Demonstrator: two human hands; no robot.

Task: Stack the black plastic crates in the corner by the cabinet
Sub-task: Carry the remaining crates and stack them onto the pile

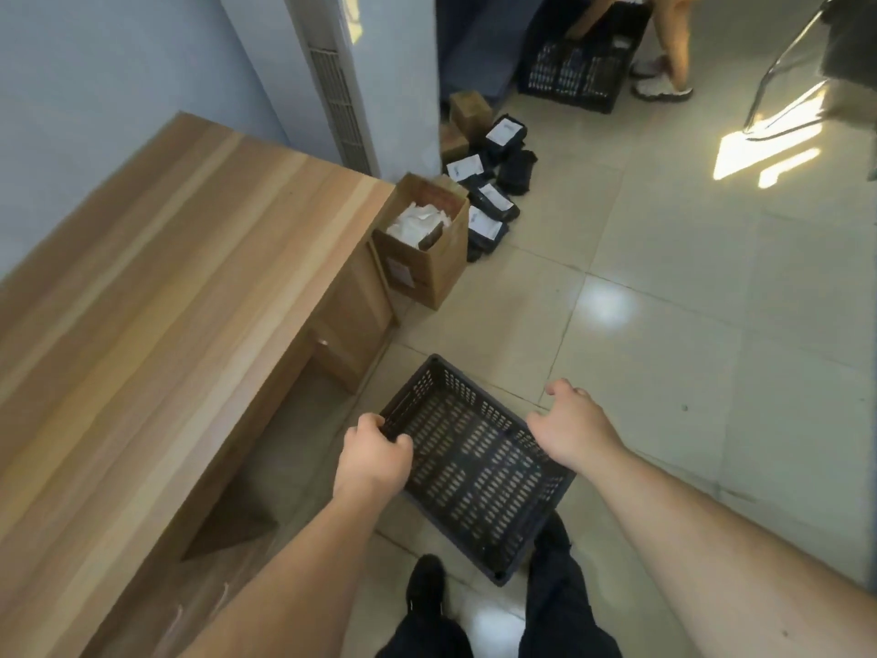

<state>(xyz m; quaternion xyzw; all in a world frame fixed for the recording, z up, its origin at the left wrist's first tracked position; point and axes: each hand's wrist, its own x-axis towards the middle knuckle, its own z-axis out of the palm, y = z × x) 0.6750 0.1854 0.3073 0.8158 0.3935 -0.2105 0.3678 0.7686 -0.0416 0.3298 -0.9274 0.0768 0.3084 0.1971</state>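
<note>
An empty black plastic crate (474,467) with perforated walls sits low in front of me, just above the tiled floor. My left hand (372,460) is curled over the crate's left rim and grips it. My right hand (572,427) hovers over the crate's right rim with fingers bent and apart; whether it touches the rim is unclear. A second black crate (576,71) stands on the floor at the far top, where another person bends over it. The wooden cabinet (156,325) runs along my left.
An open cardboard box (422,249) with white packets stands at the cabinet's far end. Black parcels (491,201) and small boxes lie on the floor beyond it. A chair leg (778,68) shows at top right. My feet are below the crate.
</note>
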